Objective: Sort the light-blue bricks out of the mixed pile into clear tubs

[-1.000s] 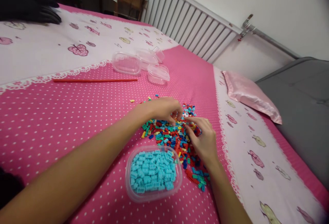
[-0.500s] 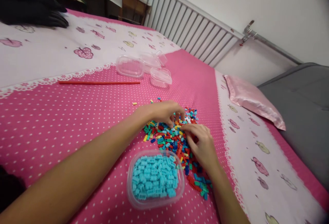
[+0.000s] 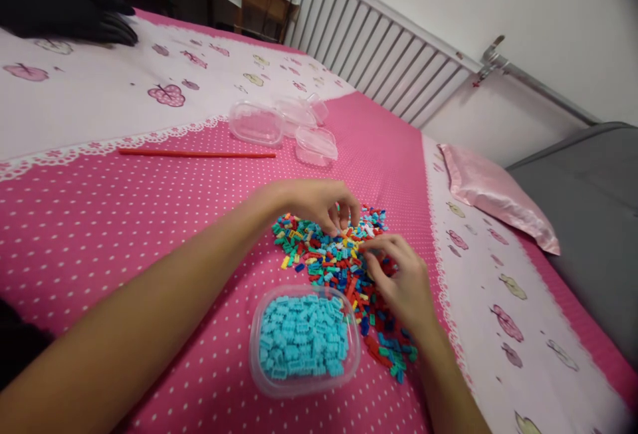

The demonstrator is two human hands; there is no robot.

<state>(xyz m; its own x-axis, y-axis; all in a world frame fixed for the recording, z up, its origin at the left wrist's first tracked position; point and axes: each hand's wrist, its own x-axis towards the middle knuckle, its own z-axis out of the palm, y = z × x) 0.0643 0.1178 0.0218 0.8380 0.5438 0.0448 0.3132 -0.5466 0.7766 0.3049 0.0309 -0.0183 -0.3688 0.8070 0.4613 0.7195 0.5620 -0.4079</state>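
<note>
A spread-out heap of small toy building bricks (image 3: 326, 262) in red, blue, green, yellow and light blue lies on the pink dotted bedspread. Over its far side is my left hand (image 3: 329, 207), fingers bent down and tips close together among the bricks. My right hand (image 3: 401, 278) rests at the heap's right side, thumb and forefinger tips nearly meeting. Whatever either pinch holds is too small to make out. Close to me, left of the heap's near end, stands a clear plastic tub (image 3: 255, 344) filled with light blue bricks (image 3: 304, 335).
Several clear plastic containers (image 3: 314, 145) lie beyond the heap. A thin red stick (image 3: 197, 153) is to their left. A black glove-like item (image 3: 70, 8) lies far left. A pink pillow (image 3: 498, 195), a grey headboard (image 3: 588, 201) and a metal railing (image 3: 379, 48) border the bed.
My right hand has shifted slightly right, and my left hand slightly up in the picture, so more of the heap shows. The camera view has moved a little. The tub looks unchanged.
</note>
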